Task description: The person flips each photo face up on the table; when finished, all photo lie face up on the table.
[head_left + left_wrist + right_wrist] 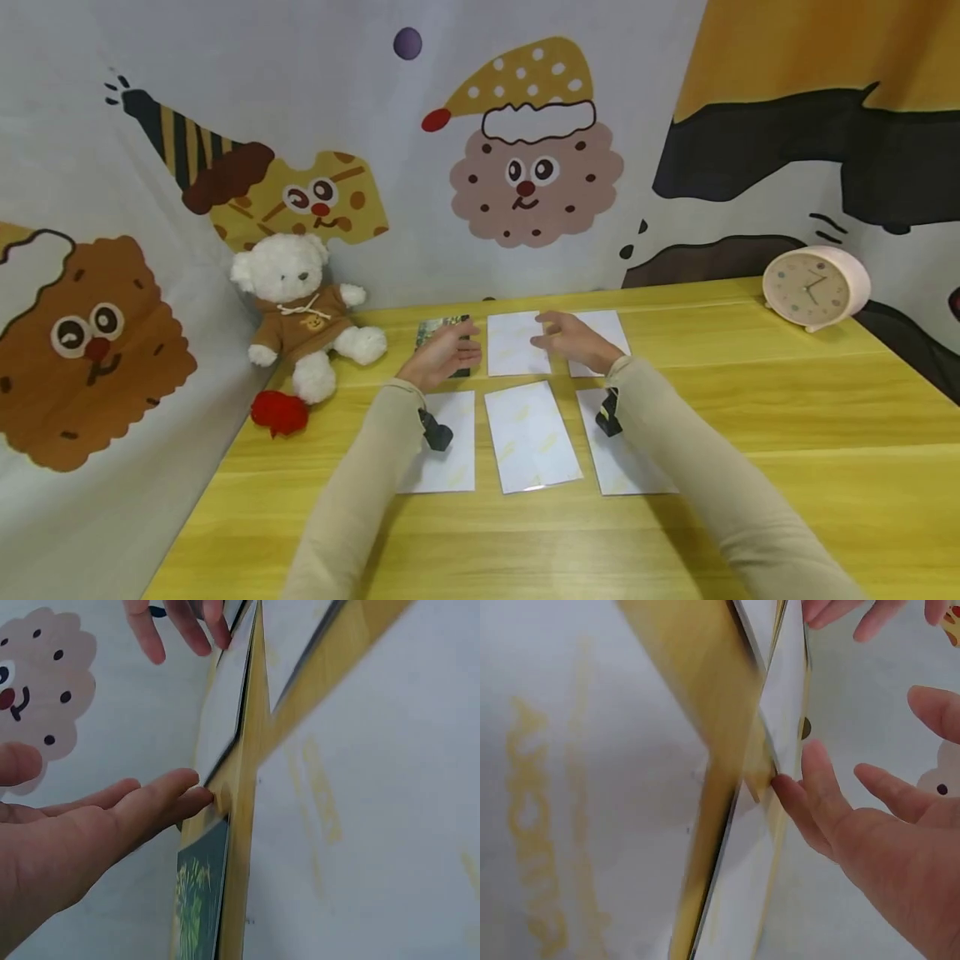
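Observation:
My left hand [447, 353] is over a dark card with a green plant picture [429, 332] at the back left of two rows of cards. Its fingers are extended and it grips nothing. Beside it, my right hand [579, 340] spans the gap between the back middle white card [510, 343] and the back right white card [609, 329], fingers loosely bent and holding nothing. Whether its fingertips touch a card I cannot tell. In front lie the left white card [457, 425], the slightly turned middle white card [531, 437] and the right white card [626, 471], partly under my forearms.
A white teddy bear [306, 321] in a brown hoodie sits at the back left of the yellow wooden table [570, 542]. A red plush piece [279, 412] lies by its foot. The pink alarm clock [816, 287] stands back right, before a cartoon-printed cloth [330, 75].

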